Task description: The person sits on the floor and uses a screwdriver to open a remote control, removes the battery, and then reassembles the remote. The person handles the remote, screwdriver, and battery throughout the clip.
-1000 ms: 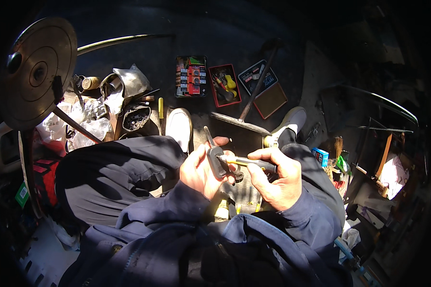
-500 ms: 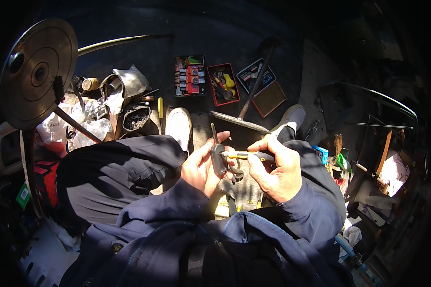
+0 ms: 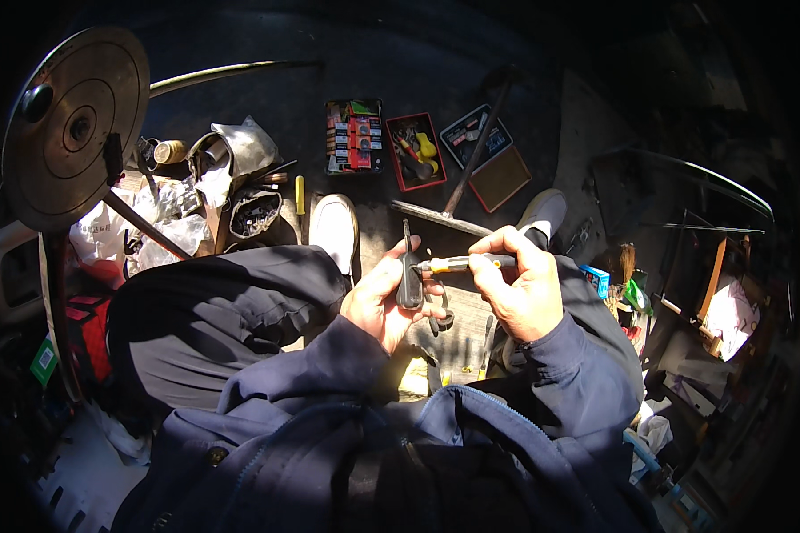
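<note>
My left hand (image 3: 372, 305) is closed around a black car key (image 3: 410, 288), its fob held on edge and its blade pointing away from me. A dark strap or ring (image 3: 442, 320) hangs beside the fob. In my right hand (image 3: 526, 289), thumb and fingers pinch a small screwdriver (image 3: 453, 263) with a yellow and black handle. Its tip points left and meets the side of the fob near the blade end; the exact contact is too small to make out. Both hands are above a sunlit wooden surface (image 3: 460, 309) between my legs.
Ahead lie a tray of small packages (image 3: 354, 164), a red-rimmed box of tools (image 3: 415, 183) and an open case (image 3: 476, 147). A metal stand bar (image 3: 440, 218) crosses between my shoes. At left stand a large round metal disc (image 3: 107, 169), a yellow-handled tool (image 3: 300, 195) and plastic bags (image 3: 182, 238).
Both hands have risen slightly away from me. The key has turned more upright and edge-on, while the screwdriver has stayed against its side.
</note>
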The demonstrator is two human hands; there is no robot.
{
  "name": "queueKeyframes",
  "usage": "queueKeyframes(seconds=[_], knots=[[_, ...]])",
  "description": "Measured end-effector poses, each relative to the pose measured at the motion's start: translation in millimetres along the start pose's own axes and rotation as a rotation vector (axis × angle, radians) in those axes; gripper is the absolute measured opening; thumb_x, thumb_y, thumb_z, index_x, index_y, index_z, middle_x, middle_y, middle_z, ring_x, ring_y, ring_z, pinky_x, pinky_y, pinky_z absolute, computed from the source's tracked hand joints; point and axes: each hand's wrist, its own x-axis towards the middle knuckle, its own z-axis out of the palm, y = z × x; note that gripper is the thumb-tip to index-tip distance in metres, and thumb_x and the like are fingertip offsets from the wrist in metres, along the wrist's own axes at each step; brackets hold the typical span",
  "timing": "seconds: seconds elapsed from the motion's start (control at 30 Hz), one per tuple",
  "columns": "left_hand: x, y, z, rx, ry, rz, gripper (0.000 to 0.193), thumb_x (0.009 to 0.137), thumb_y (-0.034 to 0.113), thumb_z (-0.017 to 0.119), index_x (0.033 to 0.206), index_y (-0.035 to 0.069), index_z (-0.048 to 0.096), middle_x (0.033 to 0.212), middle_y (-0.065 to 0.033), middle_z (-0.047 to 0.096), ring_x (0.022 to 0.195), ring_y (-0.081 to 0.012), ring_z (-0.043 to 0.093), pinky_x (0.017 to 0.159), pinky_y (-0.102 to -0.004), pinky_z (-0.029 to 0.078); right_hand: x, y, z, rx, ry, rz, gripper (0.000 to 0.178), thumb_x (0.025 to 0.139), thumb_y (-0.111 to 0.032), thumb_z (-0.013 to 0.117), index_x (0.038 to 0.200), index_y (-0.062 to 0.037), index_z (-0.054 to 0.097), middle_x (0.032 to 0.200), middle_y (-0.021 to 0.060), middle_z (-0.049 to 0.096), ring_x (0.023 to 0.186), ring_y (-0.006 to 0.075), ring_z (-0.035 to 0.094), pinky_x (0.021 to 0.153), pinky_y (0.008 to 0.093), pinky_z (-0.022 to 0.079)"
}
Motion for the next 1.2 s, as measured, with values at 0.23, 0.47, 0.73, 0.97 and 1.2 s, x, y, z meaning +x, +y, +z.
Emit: queueKeyframes(seconds=[0.23,0.47,0.73,0.97,1.2], knots=[[0,1,3,0.084,0.154,-0.068,0.041,0.105,0.027,0.05,0.138,0.002,0.047,0.117,-0.0202,0.063,0.111,-0.0389,0.065,0.093,-0.0562,0.057,8,7,1,-0.036,0.061,-0.014,0.017,0.094,-0.017,0.072,0.092,-0.0023,0.064,0.066,-0.0044,0.057,0.053,0.0006,0.05,0.048,0.0185,0.038],[-2,3,16,0.214,0.196,-0.112,0.035,0.101,0.027,0.06,0.124,0.004,0.047,0.115,-0.0184,0.061,0.107,-0.0402,0.067,0.086,-0.0521,0.06,17,16,-10,-0.01,0.098,0.111,0.022,0.092,-0.022,0.074,0.09,-0.0018,0.067,0.071,-0.0012,0.061,0.062,0.0031,0.053,0.058,0.0207,0.044],[-1,9,22,0.173,0.145,-0.126,0.033,0.102,0.04,0.056,0.118,0.013,0.049,0.121,-0.0205,0.061,0.106,-0.0425,0.069,0.081,-0.0544,0.062,27,38,-17,0.27,0.012,0.215,0.026,0.094,-0.02,0.071,0.103,0.0022,0.061,0.066,0.0015,0.057,0.049,0.007,0.051,0.045,0.0243,0.05],[-1,10,21,0.142,0.13,-0.046,0.035,0.105,0.034,0.051,0.13,0.011,0.045,0.128,-0.0212,0.058,0.119,-0.043,0.062,0.088,-0.0551,0.059,31,54,-15,0.327,0.03,0.32,0.026,0.097,-0.026,0.068,0.095,-0.0011,0.059,0.059,-0.0002,0.051,0.044,0.0074,0.047,0.044,0.0265,0.053],[-2,12,25,0.196,0.147,-0.03,0.033,0.106,0.031,0.049,0.131,0.009,0.045,0.129,-0.0204,0.057,0.119,-0.0375,0.062,0.088,-0.056,0.058,32,53,-11,0.381,0.004,0.29,0.023,0.098,-0.023,0.066,0.094,-0.0023,0.058,0.063,-0.0005,0.051,0.046,0.0078,0.047,0.046,0.0286,0.053]])
